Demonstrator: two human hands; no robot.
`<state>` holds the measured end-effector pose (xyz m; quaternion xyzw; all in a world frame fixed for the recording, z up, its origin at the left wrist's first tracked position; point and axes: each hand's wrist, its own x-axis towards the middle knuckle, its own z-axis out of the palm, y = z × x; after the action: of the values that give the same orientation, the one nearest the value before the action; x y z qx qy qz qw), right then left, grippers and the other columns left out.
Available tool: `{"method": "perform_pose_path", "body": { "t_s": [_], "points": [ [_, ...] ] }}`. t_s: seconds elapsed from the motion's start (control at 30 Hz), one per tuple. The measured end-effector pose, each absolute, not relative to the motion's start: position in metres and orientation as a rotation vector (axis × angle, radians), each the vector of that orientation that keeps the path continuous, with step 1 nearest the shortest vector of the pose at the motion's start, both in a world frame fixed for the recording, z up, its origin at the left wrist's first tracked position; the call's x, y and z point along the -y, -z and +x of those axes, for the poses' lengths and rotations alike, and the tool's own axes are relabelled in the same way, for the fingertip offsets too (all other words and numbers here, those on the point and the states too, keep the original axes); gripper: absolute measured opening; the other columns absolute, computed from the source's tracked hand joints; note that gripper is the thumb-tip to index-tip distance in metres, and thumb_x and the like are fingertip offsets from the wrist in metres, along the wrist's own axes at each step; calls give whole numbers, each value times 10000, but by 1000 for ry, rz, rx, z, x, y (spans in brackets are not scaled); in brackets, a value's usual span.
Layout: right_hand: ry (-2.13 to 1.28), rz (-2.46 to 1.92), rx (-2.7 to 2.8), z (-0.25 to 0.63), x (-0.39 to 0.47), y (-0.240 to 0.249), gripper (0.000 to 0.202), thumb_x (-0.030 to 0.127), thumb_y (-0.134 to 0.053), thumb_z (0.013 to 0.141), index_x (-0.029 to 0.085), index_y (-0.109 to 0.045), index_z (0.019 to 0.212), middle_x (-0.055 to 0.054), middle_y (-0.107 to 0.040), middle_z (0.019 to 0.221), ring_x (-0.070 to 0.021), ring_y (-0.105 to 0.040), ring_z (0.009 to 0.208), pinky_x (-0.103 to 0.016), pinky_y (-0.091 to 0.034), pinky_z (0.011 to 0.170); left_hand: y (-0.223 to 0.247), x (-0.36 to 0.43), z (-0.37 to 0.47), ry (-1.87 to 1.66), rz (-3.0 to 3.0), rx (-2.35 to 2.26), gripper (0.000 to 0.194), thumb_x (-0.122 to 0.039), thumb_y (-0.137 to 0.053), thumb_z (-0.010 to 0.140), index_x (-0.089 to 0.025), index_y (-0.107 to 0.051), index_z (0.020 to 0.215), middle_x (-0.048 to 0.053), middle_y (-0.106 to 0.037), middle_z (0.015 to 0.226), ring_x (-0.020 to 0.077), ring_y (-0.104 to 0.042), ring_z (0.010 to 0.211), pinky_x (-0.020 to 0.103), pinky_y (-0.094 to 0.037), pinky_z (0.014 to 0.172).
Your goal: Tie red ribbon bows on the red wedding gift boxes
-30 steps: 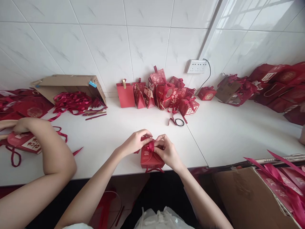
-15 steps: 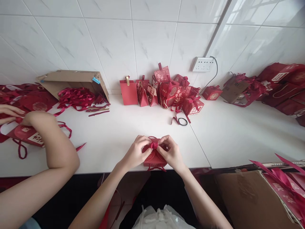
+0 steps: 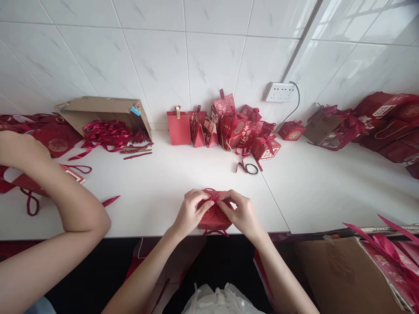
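Observation:
A small red gift box (image 3: 214, 218) with twisted cord handles sits at the table's front edge before me. On its top is a red satin ribbon (image 3: 214, 199) tied in a bow. My left hand (image 3: 193, 209) pinches the bow's left side between thumb and fingers. From the other side my right hand (image 3: 240, 210) pinches the bow's right part, its fingertips close to the left ones. Much of the bow is covered by my fingers.
A co-worker's arm (image 3: 75, 196) reaches over another red box at left. Behind it lies an open cardboard box (image 3: 108, 107) with red ribbons (image 3: 108, 134). Several red gift boxes (image 3: 232, 124) line the tiled wall, near a black ring (image 3: 252, 168). A carton (image 3: 347, 270) stands at lower right.
My fingers have moved closer to the bow's middle, and less of the knot shows. The co-worker's forearm has shifted left and up over their box. The view has tilted slightly.

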<state>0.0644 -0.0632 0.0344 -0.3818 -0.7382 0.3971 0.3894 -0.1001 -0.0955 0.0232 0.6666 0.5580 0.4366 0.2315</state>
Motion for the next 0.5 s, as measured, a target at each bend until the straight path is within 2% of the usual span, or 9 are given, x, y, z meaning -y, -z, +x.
{"method": "perform_pose_path", "body": {
  "t_s": [0.2,0.4,0.5],
  "points": [
    [-951,-992,1869,64,63,-32,56,248,-540,814,205,-573,799,-25,-657,767,-162,-613,691,-294,-488,641,-23,97,-96,-1201,1653,-1528,217,-373,-460,870,-196,-575,822,44,-642,849,184,-584,849,308,-455,786],
    [-942,-985,1876,63,63,-31,49,232,-537,818,209,-565,784,-22,-652,767,-160,-613,701,-300,-498,667,-25,97,-91,-1227,1345,-1385,259,-427,-484,853,-181,-543,802,0,-588,740,118,-538,642,228,-434,593],
    [-941,-991,1874,62,62,-31,51,234,-536,822,212,-559,782,-16,-644,761,-156,-614,697,-288,-498,648,-24,96,-89,-1247,1241,-1312,262,-440,-501,841,-183,-538,807,-6,-599,754,120,-552,663,220,-434,598]
  ]
}}
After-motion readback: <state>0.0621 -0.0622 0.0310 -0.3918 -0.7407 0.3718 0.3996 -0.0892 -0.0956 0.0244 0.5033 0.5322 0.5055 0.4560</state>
